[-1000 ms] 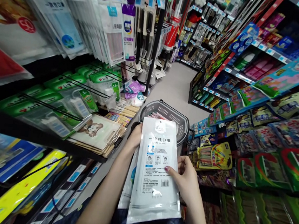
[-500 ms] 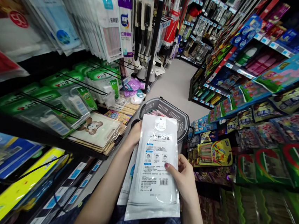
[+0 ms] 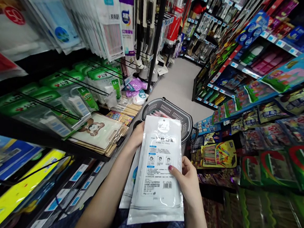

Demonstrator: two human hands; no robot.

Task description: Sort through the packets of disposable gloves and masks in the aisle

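A white, glossy packet of disposable face masks faces me with its printed back: small drawings, blue labels and a barcode. My right hand grips its right edge, thumb pressed flat on the front and fingers behind. Beneath it, a second packet shows along the left side. My left hand is closed at the upper left edge, its fingers hidden behind the packets. Just beyond them is a grey shopping basket with pinkish packets partly visible inside.
On the left, hooks carry more mask packets and green-and-white blister packs above clipboards. Snack bags crowd the right-hand shelves. A grey aisle floor runs ahead between racks.
Almost nothing differs. The view has shifted very slightly, and both hands keep their hold on the packets.
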